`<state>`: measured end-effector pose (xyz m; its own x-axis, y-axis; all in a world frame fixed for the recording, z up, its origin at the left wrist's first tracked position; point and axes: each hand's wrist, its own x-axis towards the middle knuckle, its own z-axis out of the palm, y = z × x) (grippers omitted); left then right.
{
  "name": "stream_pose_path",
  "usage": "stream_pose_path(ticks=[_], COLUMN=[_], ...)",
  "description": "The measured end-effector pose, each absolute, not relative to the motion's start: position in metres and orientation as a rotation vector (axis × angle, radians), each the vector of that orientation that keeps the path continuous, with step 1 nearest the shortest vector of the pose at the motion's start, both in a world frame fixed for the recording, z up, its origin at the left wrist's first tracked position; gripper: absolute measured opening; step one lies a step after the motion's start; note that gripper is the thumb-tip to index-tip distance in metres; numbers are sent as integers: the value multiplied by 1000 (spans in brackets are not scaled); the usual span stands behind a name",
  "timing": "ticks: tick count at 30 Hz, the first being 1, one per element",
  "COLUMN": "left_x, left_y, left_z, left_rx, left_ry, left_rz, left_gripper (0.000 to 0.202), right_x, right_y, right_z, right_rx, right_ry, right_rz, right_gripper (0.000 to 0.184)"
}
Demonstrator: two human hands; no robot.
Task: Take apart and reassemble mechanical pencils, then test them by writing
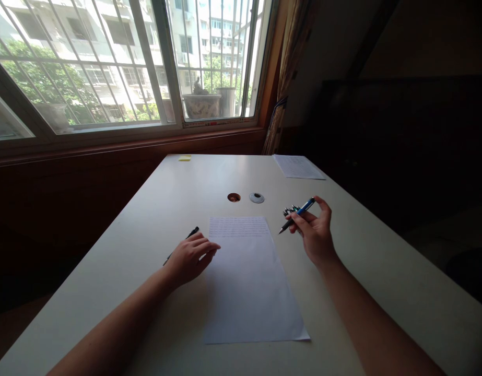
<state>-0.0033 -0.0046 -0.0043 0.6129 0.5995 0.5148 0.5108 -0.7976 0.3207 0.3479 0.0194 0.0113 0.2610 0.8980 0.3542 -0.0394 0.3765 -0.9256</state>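
Here, closest of all, a white sheet of paper [248,282] lies flat on the pale table [381,271], right in front of the person. Two bare arms reach in from the bottom, one on each side of the sheet.

The left hand [189,256] lies palm down at the left edge of the paper. Its fingers are stretched out and almost flat, and the tips touch the paper's edge. A black pen [193,231] lies on the table under this hand. One end pokes out past the fingers and the other end shows near the wrist. The fingers are not curled round it.

The right hand [315,235] is lifted a little, just to the right of the paper. Its thumb and fingers are pinched round a blue pen [301,210], which slants with its tip down toward the sheet. A small bunch of dark pens [288,211] shows just behind the blue one. I cannot tell if the hand holds them too.

Farther back, a round hole [233,197] is cut in the table, with a round cap [257,197] lying just beside it. At the far right is a second sheet [298,166], and at the far edge a little yellow note [185,157].

Behind the table is a big window [107,62] with bars. A flower pot [201,104] stands outside it, and a curtain [287,68] hangs at its right side.
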Motion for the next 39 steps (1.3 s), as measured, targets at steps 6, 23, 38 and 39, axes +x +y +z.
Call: stream_pose_path(ticks=[6, 23, 38, 39], left_x=[-2, -1, -2, -2], left_y=[-6, -5, -6, -6], left_z=[-1, -2, -3, -2], left_rx=[2713, 2708, 2730, 2729], left_ry=[909, 894, 903, 901], left_rz=[957, 912, 885, 884], left_gripper=[19, 20, 22, 22], right_x=[346, 343, 340, 340], right_y=[20, 19, 18, 18], right_z=[10, 8, 10, 9], right_rx=[-994, -977, -992, -993], right_ry=[-1103, -1112, -1094, -1100], right_rz=[816, 821, 781, 779], right_gripper=[76, 71, 75, 73])
